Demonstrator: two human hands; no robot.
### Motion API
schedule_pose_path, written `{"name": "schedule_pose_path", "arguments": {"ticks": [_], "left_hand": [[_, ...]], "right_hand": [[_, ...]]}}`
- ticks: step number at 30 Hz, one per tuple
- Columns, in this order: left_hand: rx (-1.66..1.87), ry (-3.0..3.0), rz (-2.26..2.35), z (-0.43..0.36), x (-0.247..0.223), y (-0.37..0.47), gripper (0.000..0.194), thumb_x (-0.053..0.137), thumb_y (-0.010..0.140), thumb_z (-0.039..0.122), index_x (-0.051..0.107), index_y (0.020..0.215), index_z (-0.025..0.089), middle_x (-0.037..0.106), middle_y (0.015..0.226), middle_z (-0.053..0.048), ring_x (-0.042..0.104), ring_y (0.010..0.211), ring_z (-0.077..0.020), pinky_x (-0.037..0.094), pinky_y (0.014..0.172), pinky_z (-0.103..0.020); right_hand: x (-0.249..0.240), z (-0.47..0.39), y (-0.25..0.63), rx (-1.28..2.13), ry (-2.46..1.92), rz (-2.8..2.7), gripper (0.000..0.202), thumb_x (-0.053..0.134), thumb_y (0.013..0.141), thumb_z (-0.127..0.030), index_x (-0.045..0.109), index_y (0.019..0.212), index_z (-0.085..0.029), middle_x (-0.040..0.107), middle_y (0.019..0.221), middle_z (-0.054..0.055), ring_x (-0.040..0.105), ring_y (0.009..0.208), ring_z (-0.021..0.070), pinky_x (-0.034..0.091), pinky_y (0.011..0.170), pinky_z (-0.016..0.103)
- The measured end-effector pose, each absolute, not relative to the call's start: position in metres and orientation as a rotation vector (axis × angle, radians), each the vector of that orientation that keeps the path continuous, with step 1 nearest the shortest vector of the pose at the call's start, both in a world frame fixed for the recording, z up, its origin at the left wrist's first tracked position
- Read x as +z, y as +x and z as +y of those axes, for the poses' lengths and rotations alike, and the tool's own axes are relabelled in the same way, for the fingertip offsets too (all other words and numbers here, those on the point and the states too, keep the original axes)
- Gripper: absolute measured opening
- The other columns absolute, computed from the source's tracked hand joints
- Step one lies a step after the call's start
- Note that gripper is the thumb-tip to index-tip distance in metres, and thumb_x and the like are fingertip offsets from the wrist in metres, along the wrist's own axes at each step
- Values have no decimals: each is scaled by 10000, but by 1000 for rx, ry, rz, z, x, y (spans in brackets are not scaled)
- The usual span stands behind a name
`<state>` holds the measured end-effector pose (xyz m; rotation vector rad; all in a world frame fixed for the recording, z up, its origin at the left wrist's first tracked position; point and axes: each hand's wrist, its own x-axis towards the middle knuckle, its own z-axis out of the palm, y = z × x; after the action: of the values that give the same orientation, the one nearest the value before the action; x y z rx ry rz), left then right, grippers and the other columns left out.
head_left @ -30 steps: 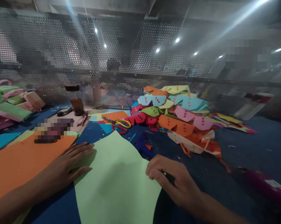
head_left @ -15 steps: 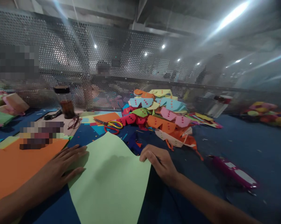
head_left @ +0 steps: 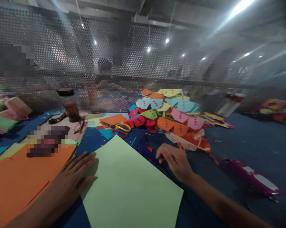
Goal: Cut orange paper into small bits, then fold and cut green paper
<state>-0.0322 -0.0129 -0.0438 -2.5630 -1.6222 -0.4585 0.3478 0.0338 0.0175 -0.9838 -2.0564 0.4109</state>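
Two bare hands at a pale green paper sheet (head_left: 133, 190), seen from the wearer's head. The sheet lies on the blue table covering (head_left: 252, 136), directly in front of the wearer, one corner pointing away and another to the right. Left hand (head_left: 78, 174): palm down, fingers extended and slightly apart, resting on the sheet's left margin, clamped on nothing, as in the preceding frame. Right hand (head_left: 176, 161): fingers curled, thumb drawn in against the index finger, just beyond the sheet's upper right edge, with nothing visible held. Changed since the preceding frame: the right hand, then pinching the sheet's raised right side, is now apart from it; that side, formerly bowed, has come down and shows a straight edge and a sharp corner. Orange paper (head_left: 12, 174) lies to the left, partly behind the left forearm. Beyond the sheet are scissors (head_left: 113, 126) with yellow and red handles and, to their right, a heap of coloured paper masks (head_left: 179, 116). Upper left: a dark-lidded jar (head_left: 72, 107), upright, with eyeglasses (head_left: 80, 127) beside it. Far right: a magenta case (head_left: 254, 177)
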Motion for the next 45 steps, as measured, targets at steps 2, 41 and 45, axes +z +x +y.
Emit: {"name": "schedule_pose_path", "arguments": {"ticks": [2,41,45], "left_hand": [[-470,-2563,-1603,-12,-45,-33,540,488,907,547,442,1405,346,470,1474,10,407,1368,-288,403,1086,-519],[-547,-2610,-1575,-10,-46,-46,564,505,853,616,502,1357,363,533,1424,13,472,1316,-324,463,1036,-534],[-534,-2592,-1525,-9,-52,-50,585,494,855,626,479,1379,368,513,1442,18,459,1329,-312,461,1043,-514]], "right_hand": [[17,36,346,328,-998,-2097,377,354,1008,-328,572,733,-192,559,665,9,534,584,124,414,598,262],[33,38,386,-210,-1372,-2285,282,555,927,-373,636,1083,-152,657,1137,138,576,1109,276,427,961,416],[28,45,407,-137,-1291,-2271,298,551,929,-386,634,1122,-174,659,1148,127,580,1120,265,446,966,415]]}}
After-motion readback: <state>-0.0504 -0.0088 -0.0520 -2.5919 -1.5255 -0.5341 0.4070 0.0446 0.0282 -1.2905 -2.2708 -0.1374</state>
